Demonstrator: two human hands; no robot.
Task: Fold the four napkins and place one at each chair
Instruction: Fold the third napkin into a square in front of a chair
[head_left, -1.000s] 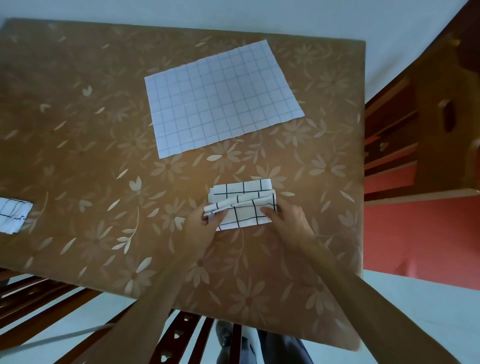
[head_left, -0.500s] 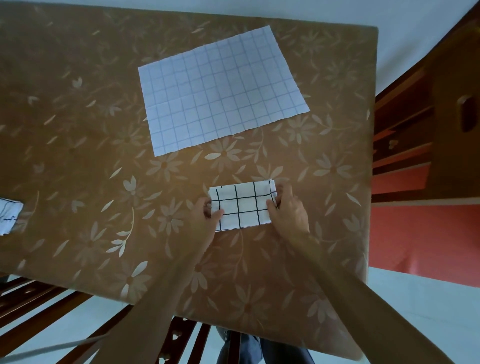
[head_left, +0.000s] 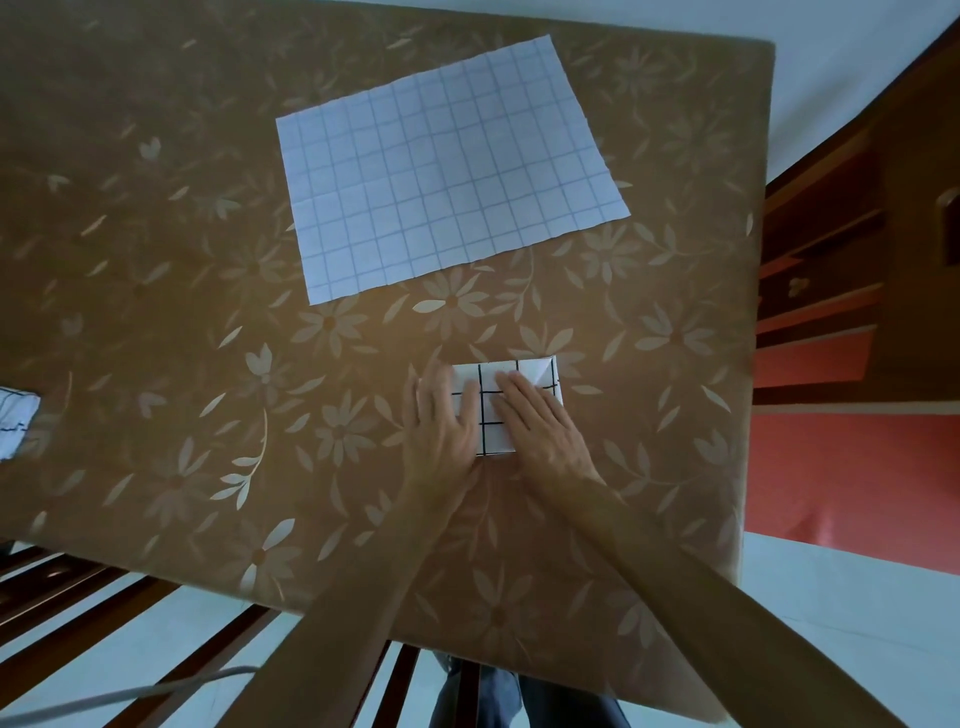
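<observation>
A small folded white napkin with a black grid (head_left: 492, 410) lies on the brown flowered table (head_left: 208, 364), near its front right part. My left hand (head_left: 441, 426) lies flat on the napkin's left side, fingers spread. My right hand (head_left: 540, 423) lies flat on its right side. Neither hand grips it. A larger unfolded white napkin with a faint grid (head_left: 441, 171) lies flat farther back on the table. Another folded napkin (head_left: 15, 421) shows partly at the left edge of the view.
A wooden chair back (head_left: 130, 623) stands below the table's front edge. At the right, past the table edge, is a dark wooden piece of furniture (head_left: 857, 234) and a red floor (head_left: 857, 467). My legs show under the table.
The napkin was finished folding over and laid flat. My hands moved from holding its two ends to pressing flat on top of it.
</observation>
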